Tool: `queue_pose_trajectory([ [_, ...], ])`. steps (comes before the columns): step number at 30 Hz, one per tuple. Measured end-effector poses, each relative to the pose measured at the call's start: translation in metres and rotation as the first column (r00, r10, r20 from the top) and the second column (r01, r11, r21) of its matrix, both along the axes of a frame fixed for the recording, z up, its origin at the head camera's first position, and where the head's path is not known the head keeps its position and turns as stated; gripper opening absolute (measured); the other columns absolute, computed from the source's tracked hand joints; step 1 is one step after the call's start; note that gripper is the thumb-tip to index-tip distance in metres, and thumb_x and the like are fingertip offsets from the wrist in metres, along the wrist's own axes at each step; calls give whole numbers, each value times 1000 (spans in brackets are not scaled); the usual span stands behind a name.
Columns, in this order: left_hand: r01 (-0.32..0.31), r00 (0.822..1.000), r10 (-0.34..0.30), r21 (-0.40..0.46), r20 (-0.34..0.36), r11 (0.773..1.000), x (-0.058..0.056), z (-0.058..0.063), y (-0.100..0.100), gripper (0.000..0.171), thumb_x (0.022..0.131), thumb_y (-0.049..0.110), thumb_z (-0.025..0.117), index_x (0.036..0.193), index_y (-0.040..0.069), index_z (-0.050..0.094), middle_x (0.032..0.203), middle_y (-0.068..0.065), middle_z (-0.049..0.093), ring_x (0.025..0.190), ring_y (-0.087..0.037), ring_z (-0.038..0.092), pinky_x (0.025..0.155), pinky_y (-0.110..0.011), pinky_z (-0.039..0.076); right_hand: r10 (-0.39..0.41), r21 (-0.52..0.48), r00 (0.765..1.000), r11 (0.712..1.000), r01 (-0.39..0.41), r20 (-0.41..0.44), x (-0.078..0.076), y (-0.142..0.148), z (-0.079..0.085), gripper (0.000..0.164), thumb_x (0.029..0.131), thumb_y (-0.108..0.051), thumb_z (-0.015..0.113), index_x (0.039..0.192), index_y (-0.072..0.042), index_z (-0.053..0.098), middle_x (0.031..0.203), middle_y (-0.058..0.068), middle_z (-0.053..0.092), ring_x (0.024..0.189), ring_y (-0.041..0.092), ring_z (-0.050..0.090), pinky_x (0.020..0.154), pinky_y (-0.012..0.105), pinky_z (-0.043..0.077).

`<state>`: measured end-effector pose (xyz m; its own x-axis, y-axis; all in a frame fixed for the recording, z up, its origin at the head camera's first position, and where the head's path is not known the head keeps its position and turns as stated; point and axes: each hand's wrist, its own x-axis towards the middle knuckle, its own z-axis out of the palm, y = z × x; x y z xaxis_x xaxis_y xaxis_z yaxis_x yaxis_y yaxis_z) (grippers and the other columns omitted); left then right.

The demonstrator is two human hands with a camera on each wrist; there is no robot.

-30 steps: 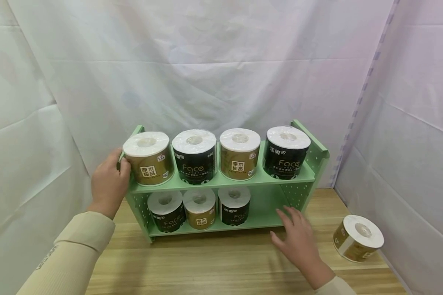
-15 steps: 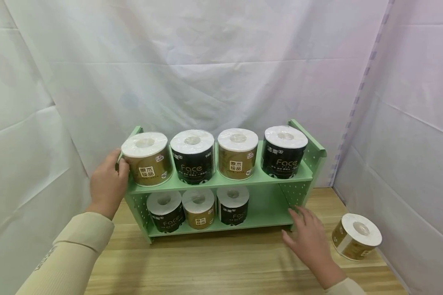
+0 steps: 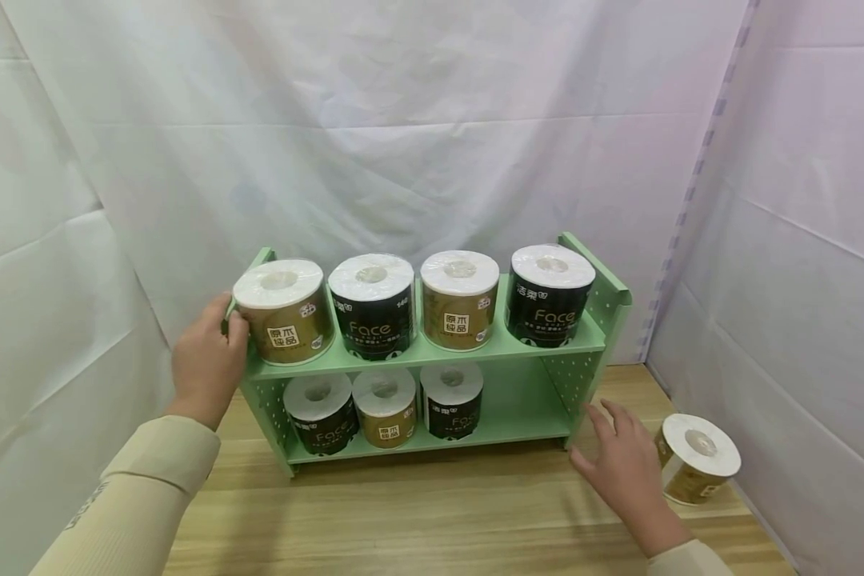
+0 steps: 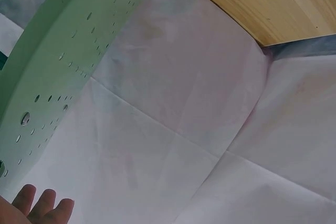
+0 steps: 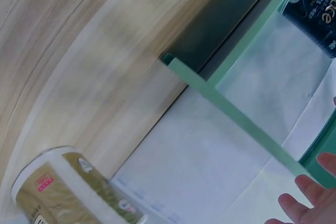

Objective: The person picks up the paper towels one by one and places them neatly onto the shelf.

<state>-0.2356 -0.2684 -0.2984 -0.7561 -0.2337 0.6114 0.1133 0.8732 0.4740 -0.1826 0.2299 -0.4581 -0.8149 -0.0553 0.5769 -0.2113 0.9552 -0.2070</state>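
Observation:
A green two-tier shelf (image 3: 439, 362) stands on the wooden table with toilet paper rolls on both tiers. My left hand (image 3: 207, 360) grips the shelf's left side panel (image 4: 79, 51), thumb in front beside a gold-wrapped roll (image 3: 286, 320). Three of its fingertips show in the left wrist view. Past the shelf's right front corner, my right hand (image 3: 625, 468) hovers over the table, fingers spread and holding nothing. Close to its right, another gold-wrapped roll (image 3: 700, 456) stands upright on the table; it also shows in the right wrist view, lower left.
Black and gold rolls alternate along the upper tier, among them a black roll (image 3: 550, 308) at its right end. Three rolls fill the left of the lower tier, ending with a black one (image 3: 452, 408). White cloth (image 3: 432, 120) hangs behind and at both sides.
My right hand has moved right, from in front of the lower tier's right part to near the loose gold roll. The left hand keeps its place on the shelf, and the view shifts slightly.

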Motion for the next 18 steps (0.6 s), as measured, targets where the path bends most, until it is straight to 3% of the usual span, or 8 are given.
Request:
queue_pose_trajectory([
  [18, 5, 1000, -5, -2, -20, 1000, 0, -1, 0, 42, 99, 18, 39, 133, -2, 53, 126, -29, 57, 107, -51, 57, 88, -61, 45, -92, -9, 989, 996, 93, 117, -1, 33, 1, 66, 70, -29, 76, 124, 3, 56, 128, 31, 48, 115, 52, 43, 86, 68, 37],
])
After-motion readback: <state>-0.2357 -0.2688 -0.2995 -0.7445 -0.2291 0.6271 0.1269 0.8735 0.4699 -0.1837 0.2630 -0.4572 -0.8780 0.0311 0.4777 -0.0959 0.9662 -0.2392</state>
